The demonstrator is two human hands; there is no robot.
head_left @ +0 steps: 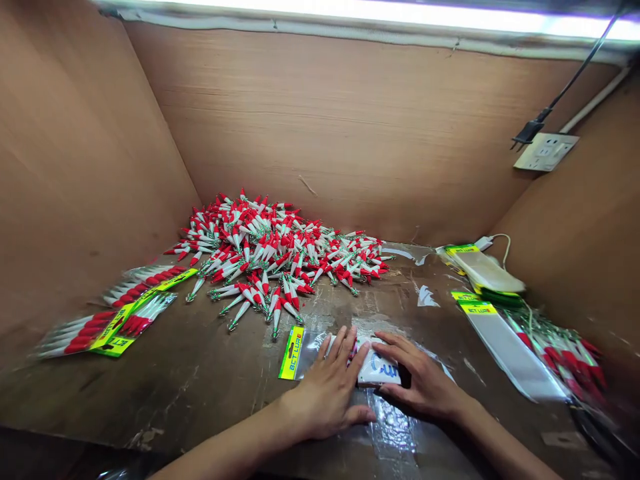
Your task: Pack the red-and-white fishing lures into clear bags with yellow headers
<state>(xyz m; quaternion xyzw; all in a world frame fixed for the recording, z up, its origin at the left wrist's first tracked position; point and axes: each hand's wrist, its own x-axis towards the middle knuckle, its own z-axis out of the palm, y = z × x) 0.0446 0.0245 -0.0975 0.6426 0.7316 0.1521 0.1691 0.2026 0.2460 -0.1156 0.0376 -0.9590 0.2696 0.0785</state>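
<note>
My left hand (327, 387) lies flat with fingers stretched over a clear plastic bag (313, 347) that has a yellow header card (292, 353); red and white lures show under the fingertips. My right hand (423, 380) rests beside it, fingers spread over a white labelled piece (377, 370) at the bag's right end. Both hands press down on the worn brown table (200, 380). A big heap of red and white fishing lures (270, 250) lies beyond the hands, toward the back wall.
Filled bags of lures (115, 310) lie at the left. Empty bags with yellow headers (487, 280) and more lures (560, 347) sit at the right. Brown board walls close in three sides; a power socket (546, 151) with a plug hangs on the right wall.
</note>
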